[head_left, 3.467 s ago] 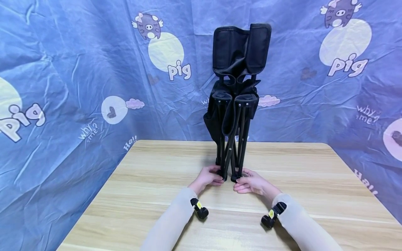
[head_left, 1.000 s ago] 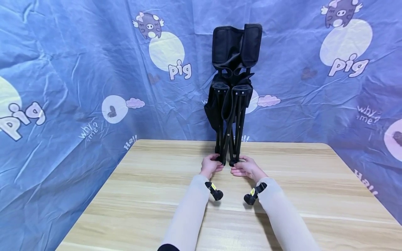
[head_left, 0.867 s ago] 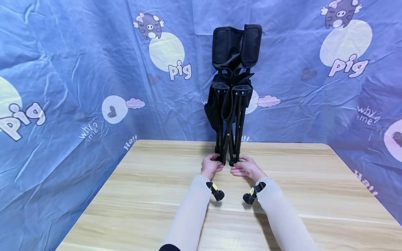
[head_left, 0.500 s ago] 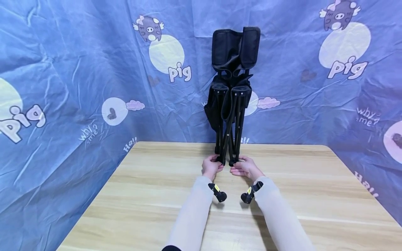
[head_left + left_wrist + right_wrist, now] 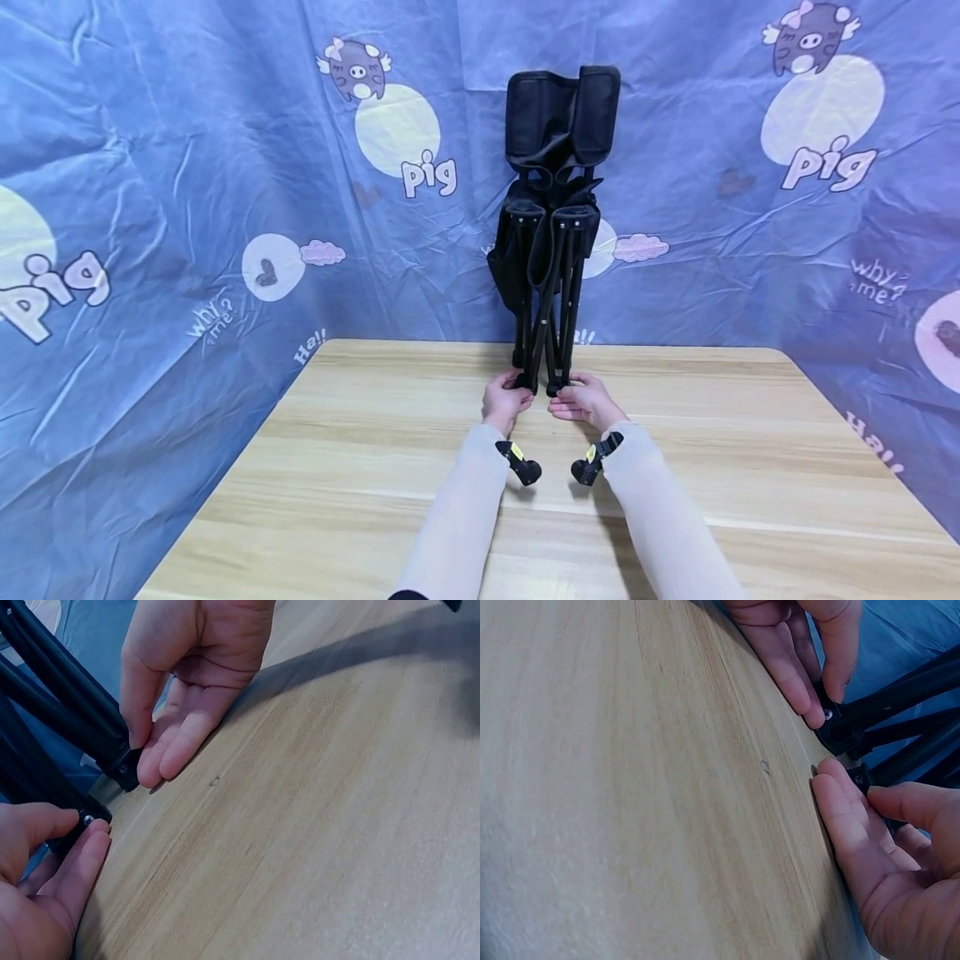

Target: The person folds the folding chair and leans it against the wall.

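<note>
A folded black camping chair (image 5: 543, 112) stands upright near the back of the table, its fabric bunched at the top and its thin legs (image 5: 542, 333) gathered close together. My left hand (image 5: 504, 402) grips the foot of the near left leg, thumb on top and fingers beneath, also seen in the left wrist view with the hand (image 5: 37, 900) at the lower left. On the near right foot, my right hand (image 5: 588, 403) has its thumb and fingers pinching the black end cap (image 5: 860, 778). Parts of both feet are hidden by the fingers.
The light wooden table (image 5: 337, 467) spreads around both arms. Blue cloth (image 5: 420, 275) with pig prints hangs behind the chair and along both sides, close to the table's back edge (image 5: 675, 344).
Compared with 3.5 s ago, the chair has moved away across the table, towards the back cloth and slightly left, with both hands on its feet. Over the last second it barely moves.
</note>
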The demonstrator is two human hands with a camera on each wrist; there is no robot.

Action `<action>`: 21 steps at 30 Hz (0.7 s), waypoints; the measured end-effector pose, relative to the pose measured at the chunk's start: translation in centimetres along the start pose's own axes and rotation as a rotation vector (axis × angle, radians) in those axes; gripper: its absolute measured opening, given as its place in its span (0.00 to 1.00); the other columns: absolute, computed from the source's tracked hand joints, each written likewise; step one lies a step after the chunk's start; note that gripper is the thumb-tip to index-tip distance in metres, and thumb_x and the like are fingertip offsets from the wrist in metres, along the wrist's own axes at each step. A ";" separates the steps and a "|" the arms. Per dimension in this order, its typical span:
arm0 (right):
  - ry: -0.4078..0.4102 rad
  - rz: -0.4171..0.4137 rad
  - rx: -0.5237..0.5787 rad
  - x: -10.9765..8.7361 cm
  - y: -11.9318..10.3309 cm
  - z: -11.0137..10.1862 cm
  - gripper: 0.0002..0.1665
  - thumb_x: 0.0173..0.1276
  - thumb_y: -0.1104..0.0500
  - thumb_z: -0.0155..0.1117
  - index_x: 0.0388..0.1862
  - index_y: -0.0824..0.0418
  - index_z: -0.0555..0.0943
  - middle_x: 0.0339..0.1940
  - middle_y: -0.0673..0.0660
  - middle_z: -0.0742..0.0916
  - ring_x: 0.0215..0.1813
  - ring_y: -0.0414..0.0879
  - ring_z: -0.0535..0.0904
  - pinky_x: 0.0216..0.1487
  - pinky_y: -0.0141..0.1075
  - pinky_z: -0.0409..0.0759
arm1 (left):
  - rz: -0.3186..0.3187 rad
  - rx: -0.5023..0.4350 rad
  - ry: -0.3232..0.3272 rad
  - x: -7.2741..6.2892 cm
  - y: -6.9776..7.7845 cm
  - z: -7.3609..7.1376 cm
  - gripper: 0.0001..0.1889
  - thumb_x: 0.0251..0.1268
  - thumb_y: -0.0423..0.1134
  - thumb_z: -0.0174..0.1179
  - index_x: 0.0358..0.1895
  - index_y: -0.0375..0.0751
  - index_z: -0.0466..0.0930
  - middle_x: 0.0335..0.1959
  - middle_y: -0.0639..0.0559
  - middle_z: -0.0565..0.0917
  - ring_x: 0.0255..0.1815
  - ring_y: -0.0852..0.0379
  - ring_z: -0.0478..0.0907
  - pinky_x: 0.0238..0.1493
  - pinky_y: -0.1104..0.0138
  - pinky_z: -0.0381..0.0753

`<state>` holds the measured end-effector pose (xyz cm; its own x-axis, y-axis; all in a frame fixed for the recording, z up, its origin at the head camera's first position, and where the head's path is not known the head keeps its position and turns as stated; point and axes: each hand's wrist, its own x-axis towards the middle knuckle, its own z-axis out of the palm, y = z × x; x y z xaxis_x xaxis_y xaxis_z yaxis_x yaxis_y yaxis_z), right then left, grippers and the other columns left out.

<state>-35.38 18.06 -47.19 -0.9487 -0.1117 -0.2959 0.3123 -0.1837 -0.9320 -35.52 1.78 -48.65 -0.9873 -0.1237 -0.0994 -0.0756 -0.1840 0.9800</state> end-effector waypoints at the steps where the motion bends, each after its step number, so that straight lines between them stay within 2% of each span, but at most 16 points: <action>1: 0.003 0.000 -0.004 0.0 0.0 0.0 0.39 0.71 0.77 0.47 0.77 0.72 0.45 0.27 0.62 0.86 0.28 0.50 0.86 0.35 0.42 0.89 | -0.001 -0.015 -0.007 0.0 0.0 0.0 0.30 0.56 0.15 0.60 0.65 0.25 0.71 0.54 0.30 0.80 0.32 0.49 0.85 0.38 0.63 0.88; 7: 0.025 -0.008 -0.018 0.1 -0.3 0.1 0.39 0.72 0.76 0.48 0.78 0.71 0.46 0.28 0.63 0.87 0.27 0.49 0.86 0.35 0.42 0.89 | -0.007 -0.068 -0.059 0.3 0.1 -0.1 0.31 0.57 0.15 0.59 0.68 0.22 0.66 0.58 0.27 0.77 0.33 0.51 0.84 0.43 0.60 0.88; 12: 0.038 -0.008 -0.030 0.2 -0.2 0.1 0.38 0.72 0.76 0.48 0.77 0.71 0.47 0.27 0.62 0.86 0.28 0.50 0.86 0.35 0.41 0.89 | -0.014 -0.066 -0.076 0.3 0.0 -0.2 0.32 0.59 0.16 0.59 0.69 0.23 0.65 0.59 0.27 0.76 0.35 0.51 0.84 0.45 0.59 0.87; 17: 0.056 -0.011 -0.074 0.2 0.0 0.3 0.38 0.72 0.75 0.48 0.77 0.71 0.48 0.27 0.62 0.86 0.28 0.50 0.86 0.34 0.41 0.89 | -0.022 -0.051 -0.078 0.2 0.0 -0.2 0.31 0.60 0.19 0.58 0.70 0.23 0.64 0.60 0.29 0.76 0.40 0.45 0.85 0.45 0.60 0.87; 21: 0.020 -0.033 -0.096 -0.1 -0.1 0.0 0.40 0.73 0.71 0.49 0.78 0.72 0.42 0.31 0.64 0.86 0.29 0.50 0.86 0.34 0.41 0.89 | -0.011 -0.026 -0.109 0.0 0.2 -0.2 0.32 0.61 0.22 0.57 0.70 0.24 0.63 0.58 0.30 0.77 0.43 0.43 0.84 0.45 0.61 0.87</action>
<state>-35.31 18.04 -47.11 -0.9595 -0.0879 -0.2677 0.2754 -0.0923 -0.9569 -35.54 1.57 -48.53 -0.9959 -0.0150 -0.0893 -0.0842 -0.2098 0.9741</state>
